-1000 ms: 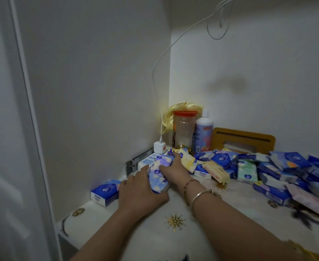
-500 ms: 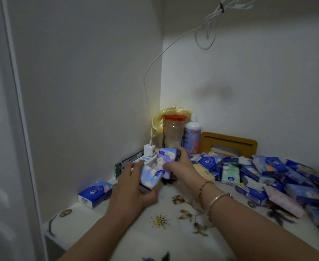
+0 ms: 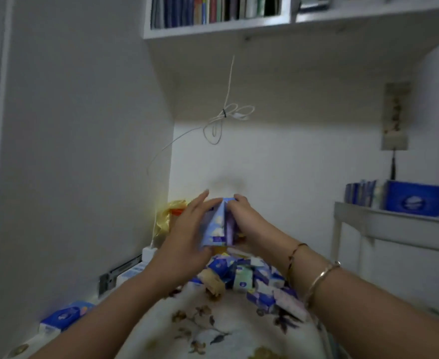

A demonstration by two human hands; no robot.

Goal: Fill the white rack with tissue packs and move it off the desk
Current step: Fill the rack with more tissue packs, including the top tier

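Both my hands hold a small bunch of tissue packs [image 3: 219,224] lifted above the desk [image 3: 213,332]. My left hand [image 3: 184,237] presses the bunch from the left with fairly straight fingers. My right hand [image 3: 247,218] curls round it from the right. A loose pile of blue and pastel tissue packs [image 3: 249,278] lies on the desk below. The white rack [image 3: 384,224] stands at the right with several blue packs [image 3: 394,196] upright along its top.
A single blue tissue pack [image 3: 63,318] lies at the desk's near left. A yellow bag [image 3: 166,216] and a white charger [image 3: 148,252] with its cable sit in the back corner. A white bookshelf [image 3: 265,24] hangs overhead.
Both hands have raised the bunch of tissue packs from the desk pile up to mid-air. My head has tilted up and right, bringing the white rack and bookshelf into view.
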